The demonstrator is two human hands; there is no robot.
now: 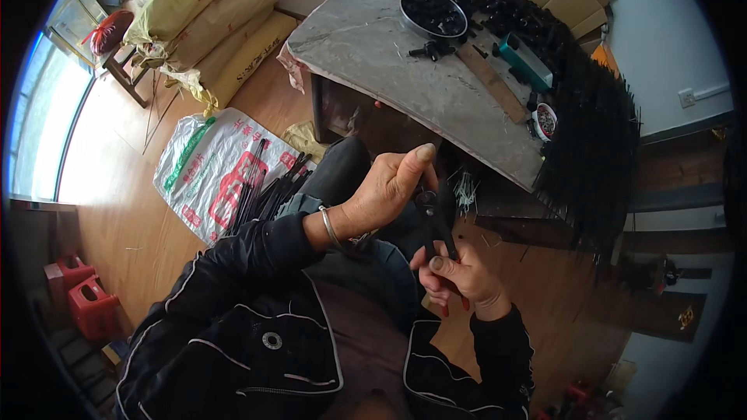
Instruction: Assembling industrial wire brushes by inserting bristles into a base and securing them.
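Head view: both of the seated person's arms come up from the lower edge in a black jacket with pale piping (pixel 274 299), elbows out to the sides. The left hand (pixel 387 187), with a silver metal bangle (pixel 327 224) round its wrist, reaches in diagonally from the lower left and stands higher than the other, thumb stretched out toward the table and fingers curled in; I cannot tell whether they pinch anything. The right hand (pixel 467 276) comes in from the lower right, bent up at the wrist, thumb laid across the front, its fingers wrapped around a pair of black metal pliers with red-ended handles (pixel 429 214). The pliers stand between the hands: their handles run down into the right palm, red ends poking out below the fingers, while their pivot and head rise toward the curled left fingers, just beside them, though whether they touch is hidden from me. Beyond is a grey table with a marbled top (pixel 350 39), bearing a round silver metal pan (pixel 417 32) of small black parts and, along its right edge, a big heap of thin black rods (pixel 595 148). On the floor to the left, more slim black rods (pixel 272 198) lie on a white plastic sack with red print (pixel 187 179).
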